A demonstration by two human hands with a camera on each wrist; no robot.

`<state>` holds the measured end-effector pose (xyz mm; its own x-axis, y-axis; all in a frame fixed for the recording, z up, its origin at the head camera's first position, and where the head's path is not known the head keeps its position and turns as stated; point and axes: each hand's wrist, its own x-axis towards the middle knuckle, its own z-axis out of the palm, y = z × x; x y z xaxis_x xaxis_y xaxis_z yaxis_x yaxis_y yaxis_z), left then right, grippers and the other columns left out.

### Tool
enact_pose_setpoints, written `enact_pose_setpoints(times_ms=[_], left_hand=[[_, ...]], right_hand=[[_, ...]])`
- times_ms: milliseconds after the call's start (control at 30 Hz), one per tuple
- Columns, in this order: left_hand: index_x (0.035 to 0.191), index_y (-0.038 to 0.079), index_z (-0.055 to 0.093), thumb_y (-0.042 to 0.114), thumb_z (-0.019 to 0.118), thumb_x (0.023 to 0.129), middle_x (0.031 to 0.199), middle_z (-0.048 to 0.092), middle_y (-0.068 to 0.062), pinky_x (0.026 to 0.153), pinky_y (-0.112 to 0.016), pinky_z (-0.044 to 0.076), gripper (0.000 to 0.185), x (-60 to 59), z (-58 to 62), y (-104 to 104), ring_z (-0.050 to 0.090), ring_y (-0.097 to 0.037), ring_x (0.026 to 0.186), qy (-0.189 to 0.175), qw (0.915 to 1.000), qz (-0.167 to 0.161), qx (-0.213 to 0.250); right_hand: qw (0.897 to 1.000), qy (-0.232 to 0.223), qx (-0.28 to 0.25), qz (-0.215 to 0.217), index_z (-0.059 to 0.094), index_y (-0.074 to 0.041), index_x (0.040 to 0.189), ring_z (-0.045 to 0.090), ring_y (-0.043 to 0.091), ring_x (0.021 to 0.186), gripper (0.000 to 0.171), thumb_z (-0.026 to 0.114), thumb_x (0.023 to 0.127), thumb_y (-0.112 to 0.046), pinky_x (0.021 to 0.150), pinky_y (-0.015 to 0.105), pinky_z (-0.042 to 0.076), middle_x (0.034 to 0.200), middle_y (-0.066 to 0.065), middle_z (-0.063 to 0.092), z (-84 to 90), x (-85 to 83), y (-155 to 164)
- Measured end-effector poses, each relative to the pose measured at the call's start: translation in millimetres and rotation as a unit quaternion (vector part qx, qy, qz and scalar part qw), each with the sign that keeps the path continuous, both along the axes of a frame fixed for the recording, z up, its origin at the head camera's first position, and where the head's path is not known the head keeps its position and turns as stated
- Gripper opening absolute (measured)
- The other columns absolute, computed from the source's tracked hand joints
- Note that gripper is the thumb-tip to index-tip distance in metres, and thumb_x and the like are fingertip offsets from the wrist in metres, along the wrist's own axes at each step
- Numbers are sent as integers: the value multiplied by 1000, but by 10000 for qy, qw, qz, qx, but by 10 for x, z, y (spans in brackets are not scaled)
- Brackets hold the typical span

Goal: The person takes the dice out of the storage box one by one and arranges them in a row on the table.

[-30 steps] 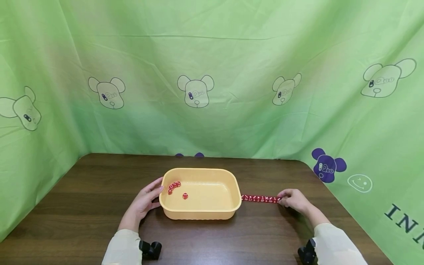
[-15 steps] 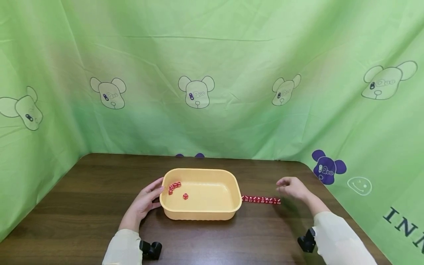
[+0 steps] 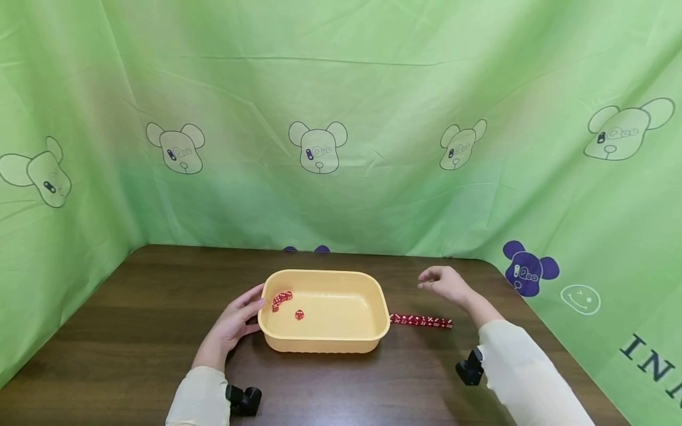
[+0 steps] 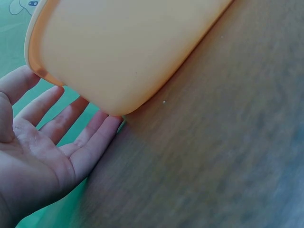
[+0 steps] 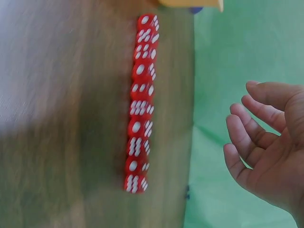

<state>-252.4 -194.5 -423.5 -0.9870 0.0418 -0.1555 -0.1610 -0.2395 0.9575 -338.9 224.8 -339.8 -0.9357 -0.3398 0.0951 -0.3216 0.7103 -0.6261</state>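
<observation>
- Near edge of the dark brown wood-grain tabletop [image 3: 133,337]: two cream fabric sleeves [image 3: 197,396], each with a small black wrist mount [image 3: 244,401]. The forearms enter well apart, presumably so that neither crosses the middle.
- Left hand [image 3: 231,322]: fingers extended, not clenched, tips resting on the left end of the pale yellow rounded plastic tub [image 3: 325,345]; likely a light brace against sliding.
- Tub: upright on the tabletop, left of its right edge, long side facing the near edge; its flat base probably gives most of the stability.
- Straight row of red dice with white pips [image 3: 421,320]: ten visible, from beside the tub's right end toward the tabletop's right edge. Neighbours sit close together, which probably keeps the line straight. Contact with the tub unclear.
- Inside the tub: curved cluster of red dice [image 3: 282,297] near the left end; single red die [image 3: 299,315] apart from it, nearer the front wall.
- Right hand [image 3: 446,283]: released, fingers loosely bent, raised clear of the row; nothing held.
- Beyond the far edge: green printed cloth [image 3: 341,71], apparently a backdrop.
</observation>
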Motion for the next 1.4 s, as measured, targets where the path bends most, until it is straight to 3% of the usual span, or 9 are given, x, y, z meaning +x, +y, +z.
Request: enact_pose_setpoints(times_ms=[333,567,867,1400], left_hand=[[133,9,33,15,50,87,131,34,-16,76,-42,43,50,19,15,16,43,-27,108,75,10000,30,-49],[133,11,35,14,51,87,131,35,-15,76,-42,43,49,20,21,29,44,-27,107,-8,10000,87,-33],[133,11,35,15,51,87,131,34,-15,76,-42,43,49,12,14,24,43,-28,108,-27,10000,58,-49],[132,12,36,15,51,86,131,35,-14,77,-42,43,49,17,26,18,43,-28,108,-56,10000,50,-60]], right_hand=[[9991,67,-239,337,59,5,90,51,15,68,19,61,76,-8,59,29,43,75,5,57,118,-71,-381],[9970,-199,-534,517,58,6,90,51,15,63,18,60,77,-6,61,35,45,70,5,55,135,-56,-712],[9946,-335,-710,671,59,6,88,50,13,64,15,61,76,-3,58,28,44,70,4,54,58,-35,-1151],[9833,-648,-853,1474,57,9,89,50,9,64,19,62,74,-1,59,24,42,68,3,56,-153,65,-1725]])
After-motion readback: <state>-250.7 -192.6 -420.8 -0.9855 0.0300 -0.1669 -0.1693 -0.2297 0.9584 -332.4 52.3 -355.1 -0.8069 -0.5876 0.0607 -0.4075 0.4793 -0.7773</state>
